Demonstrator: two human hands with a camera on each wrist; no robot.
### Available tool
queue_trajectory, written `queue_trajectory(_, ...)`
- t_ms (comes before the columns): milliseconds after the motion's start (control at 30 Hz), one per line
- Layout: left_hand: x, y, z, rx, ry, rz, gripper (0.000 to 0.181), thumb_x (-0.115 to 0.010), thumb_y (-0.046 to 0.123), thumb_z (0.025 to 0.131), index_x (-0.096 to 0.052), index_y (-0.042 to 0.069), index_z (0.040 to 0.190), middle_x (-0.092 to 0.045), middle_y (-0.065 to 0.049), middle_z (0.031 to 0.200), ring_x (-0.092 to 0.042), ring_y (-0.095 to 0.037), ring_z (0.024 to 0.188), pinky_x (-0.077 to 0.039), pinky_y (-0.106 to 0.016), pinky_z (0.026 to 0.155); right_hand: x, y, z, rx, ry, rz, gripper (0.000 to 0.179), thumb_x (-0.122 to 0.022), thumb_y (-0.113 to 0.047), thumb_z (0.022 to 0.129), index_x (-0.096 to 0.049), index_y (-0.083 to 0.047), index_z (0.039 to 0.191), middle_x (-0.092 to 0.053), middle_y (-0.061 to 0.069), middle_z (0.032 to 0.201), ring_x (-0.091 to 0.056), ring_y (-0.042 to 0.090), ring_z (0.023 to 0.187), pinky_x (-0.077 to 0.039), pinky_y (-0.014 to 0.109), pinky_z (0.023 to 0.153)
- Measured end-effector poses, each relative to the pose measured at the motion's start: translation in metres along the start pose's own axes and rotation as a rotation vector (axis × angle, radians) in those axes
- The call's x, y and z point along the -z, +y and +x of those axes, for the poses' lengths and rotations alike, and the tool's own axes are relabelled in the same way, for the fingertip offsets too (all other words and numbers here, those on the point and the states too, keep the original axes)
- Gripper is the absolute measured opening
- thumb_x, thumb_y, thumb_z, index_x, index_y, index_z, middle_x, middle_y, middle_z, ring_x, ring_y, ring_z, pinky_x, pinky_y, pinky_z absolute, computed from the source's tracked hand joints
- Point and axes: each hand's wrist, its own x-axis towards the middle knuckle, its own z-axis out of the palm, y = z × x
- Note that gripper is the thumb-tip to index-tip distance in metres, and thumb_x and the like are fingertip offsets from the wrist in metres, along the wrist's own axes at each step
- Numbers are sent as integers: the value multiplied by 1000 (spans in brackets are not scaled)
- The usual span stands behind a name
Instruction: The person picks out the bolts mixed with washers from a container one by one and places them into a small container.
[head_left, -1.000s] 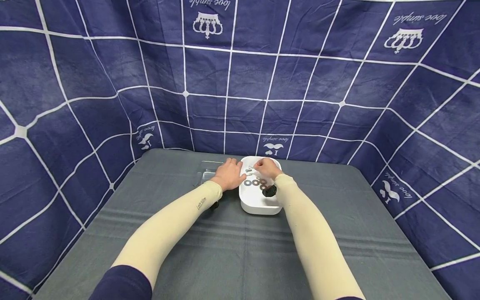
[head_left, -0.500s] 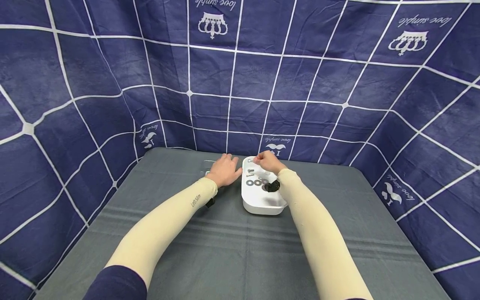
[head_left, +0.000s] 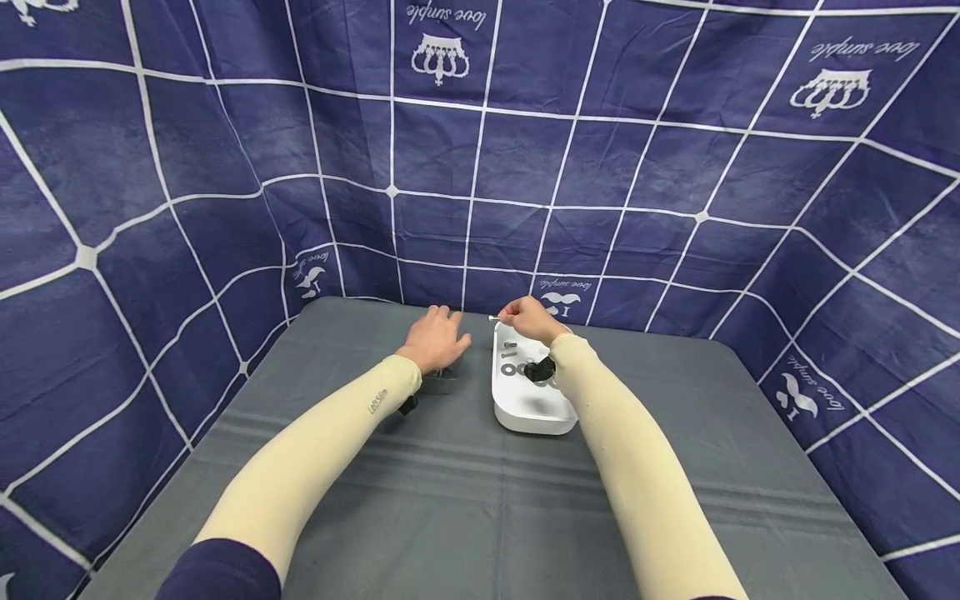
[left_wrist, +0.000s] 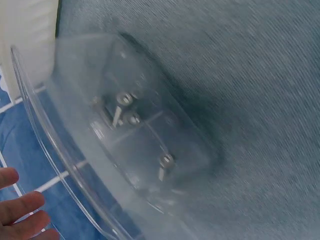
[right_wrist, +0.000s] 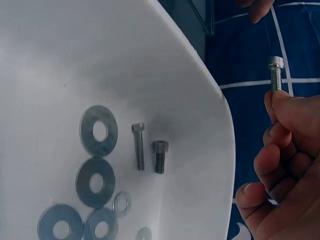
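Note:
Between thumb and fingertips my right hand (right_wrist: 292, 135) pinches a silver socket-head bolt (right_wrist: 277, 75), its head free. In the head view this hand is above the far left rim of the white tray (head_left: 534, 423). Inside the tray lie two more bolts, a thinner one (right_wrist: 139, 147) and a thicker one (right_wrist: 160, 157), beside several flat washers (right_wrist: 99, 131). To the left, my left hand (head_left: 435, 337) has its fingers extended at a clear plastic box (left_wrist: 60, 150); whether it touches the box I cannot tell. A few metal bolts (left_wrist: 125, 99) lie in that box.
A grey cloth (head_left: 450, 500) covers the table. Behind it hangs a blue curtain (head_left: 510, 150) with white grid lines, which also closes in both sides. A small clear washer-like ring (right_wrist: 122, 202) lies near the large washers.
My right hand has lifted the bolt from inside the tray to above its far left rim. The left hand has moved left, away from the tray.

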Motion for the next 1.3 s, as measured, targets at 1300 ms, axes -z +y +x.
queue_trajectory(1300,-5,-60,-31,108,-10,-7,59,-49,41,100,-50,3,145,-55,-22,137,-49,-37,130,-43,-51,108,-52,-43,28,86,-60,-56,22,-59,-11,97,-74,5,101,-69,7,85,-48,11,72,-39,22,67)
